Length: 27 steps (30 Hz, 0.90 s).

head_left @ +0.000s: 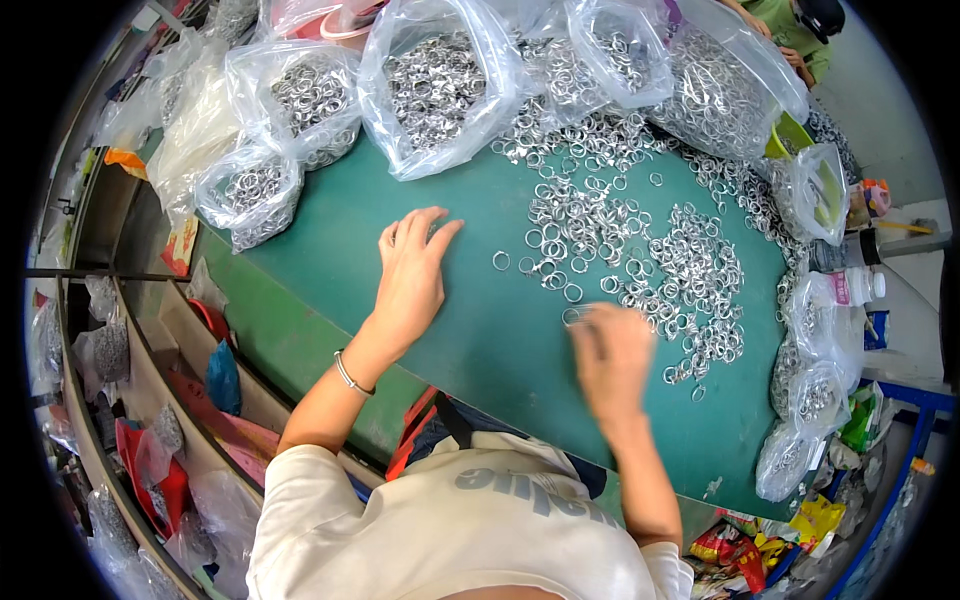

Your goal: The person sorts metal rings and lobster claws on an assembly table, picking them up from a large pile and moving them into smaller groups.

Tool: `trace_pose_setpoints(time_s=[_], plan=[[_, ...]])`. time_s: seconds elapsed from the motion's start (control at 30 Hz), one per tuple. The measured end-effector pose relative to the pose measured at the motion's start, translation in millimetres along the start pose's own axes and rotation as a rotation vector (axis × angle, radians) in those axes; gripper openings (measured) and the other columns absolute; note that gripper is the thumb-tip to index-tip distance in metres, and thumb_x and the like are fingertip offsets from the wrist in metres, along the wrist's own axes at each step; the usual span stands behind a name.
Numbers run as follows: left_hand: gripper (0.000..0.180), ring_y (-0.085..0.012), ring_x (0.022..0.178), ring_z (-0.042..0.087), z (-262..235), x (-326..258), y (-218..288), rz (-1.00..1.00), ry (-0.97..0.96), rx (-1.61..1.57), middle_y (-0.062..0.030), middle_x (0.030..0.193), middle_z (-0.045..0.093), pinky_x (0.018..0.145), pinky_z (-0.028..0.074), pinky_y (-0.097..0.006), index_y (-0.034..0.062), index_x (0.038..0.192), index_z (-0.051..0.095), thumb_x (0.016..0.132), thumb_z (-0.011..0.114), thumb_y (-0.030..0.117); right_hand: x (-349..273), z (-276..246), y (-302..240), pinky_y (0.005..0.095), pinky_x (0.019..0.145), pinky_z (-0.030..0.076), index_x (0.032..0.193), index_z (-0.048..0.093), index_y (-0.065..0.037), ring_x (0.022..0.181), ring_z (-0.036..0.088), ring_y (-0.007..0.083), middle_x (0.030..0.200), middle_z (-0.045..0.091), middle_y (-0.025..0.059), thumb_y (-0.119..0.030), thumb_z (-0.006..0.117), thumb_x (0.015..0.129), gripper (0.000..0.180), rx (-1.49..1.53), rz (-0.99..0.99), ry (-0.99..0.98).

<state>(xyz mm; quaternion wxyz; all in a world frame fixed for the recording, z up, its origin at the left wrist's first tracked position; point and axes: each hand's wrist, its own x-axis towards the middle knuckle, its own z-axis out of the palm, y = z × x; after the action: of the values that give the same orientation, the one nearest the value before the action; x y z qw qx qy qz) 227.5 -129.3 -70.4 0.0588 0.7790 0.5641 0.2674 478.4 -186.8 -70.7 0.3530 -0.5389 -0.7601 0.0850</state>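
Where the loose rings lie: in two adjoining heaps on the green counter (480,340), with the loose rings (590,230) spread ahead of and to the right of the right hand (612,360); a few sit apart toward the left hand (412,268).
Left grip: fingers curled and loosely parted over the counter, well left of the heaps; nothing shows clasped, though the palm side is hidden.
Right grip: blurred, at the near-left border of the heaps, a single ring (571,316) just beside its fingers; I cannot tell how far it is closed or whether it has hold of anything.
Ring handling: probably light, stiff and rather slippery metal; the raised tops could snag on neighbours, so a fingertip pinch across the band looks best.
Far edge: an open plastic bag (405,165) of rings, a smaller bag (264,222) to its left and a bulging bag (715,95) to the right wall off that side.
Right edge: smaller filled bags and a capped bottle (858,287) hem in the heaps.
In the way: overlapping rings crowd each other; slack bag mouths overhang the farthest ones.
Beyond: a co-worker in green (795,30), top right.
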Motion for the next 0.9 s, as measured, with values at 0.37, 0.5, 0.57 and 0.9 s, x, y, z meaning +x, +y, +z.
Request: trace_pose_setpoints(time_s=[0.37, 0.5, 0.57, 0.9], plan=[[0.033, -0.0356, 0.132, 0.035, 7.5, -25.5, 13.6, 0.099, -0.169, -0.068, -0.0116, 0.132, 0.046, 0.105, 0.015, -0.068, 0.0061, 0.114, 0.057, 0.083, 0.065, 0.012, 10.4, 29.8, -10.4, 0.0440, 0.093, 0.040, 0.105, 0.061, 0.000, 0.110, 0.053, 0.0342, 0.115, 0.058, 0.0145, -0.008, 0.067, 0.078, 0.029, 0.114, 0.042, -0.028], [0.036, -0.0398, 0.134, 0.028, 14.5, -13.9, -14.6, -0.003, -0.172, 0.147, -0.0138, 0.136, 0.039, 0.106, 0.015, -0.068, 0.0053, 0.114, 0.054, 0.079, 0.064, 0.004, -17.5, -8.9, 33.0, 0.0573, 0.108, 0.020, 0.117, 0.059, -0.008, 0.130, 0.035, 0.0345, 0.135, 0.044, 0.0130, -0.026, 0.069, 0.081, 0.041, -0.321, 0.106, -0.255], [0.037, -0.0402, 0.134, 0.029, 13.5, -10.2, -21.4, -0.026, -0.156, 0.189, -0.0143, 0.135, 0.040, 0.106, 0.016, -0.069, 0.0046, 0.113, 0.053, 0.077, 0.060, -0.002, -31.2, -23.7, 50.0, 0.0566, 0.109, 0.018, 0.113, 0.062, -0.008, 0.132, 0.033, 0.0346, 0.136, 0.044, 0.0131, -0.019, 0.068, 0.081, 0.034, -0.392, 0.116, -0.248], [0.051, -0.0390, 0.130, 0.033, 75.1, 75.2, 51.7, 0.239, -0.196, -0.129, -0.0162, 0.133, 0.043, 0.105, 0.031, -0.054, 0.0079, 0.129, 0.046, 0.081, 0.062, 0.005, 68.8, 12.6, 57.0, 0.0440, 0.096, 0.034, 0.111, 0.059, -0.003, 0.111, 0.049, 0.0321, 0.118, 0.055, 0.0134, -0.014, 0.070, 0.078, 0.036, -0.267, 0.072, -0.001]])
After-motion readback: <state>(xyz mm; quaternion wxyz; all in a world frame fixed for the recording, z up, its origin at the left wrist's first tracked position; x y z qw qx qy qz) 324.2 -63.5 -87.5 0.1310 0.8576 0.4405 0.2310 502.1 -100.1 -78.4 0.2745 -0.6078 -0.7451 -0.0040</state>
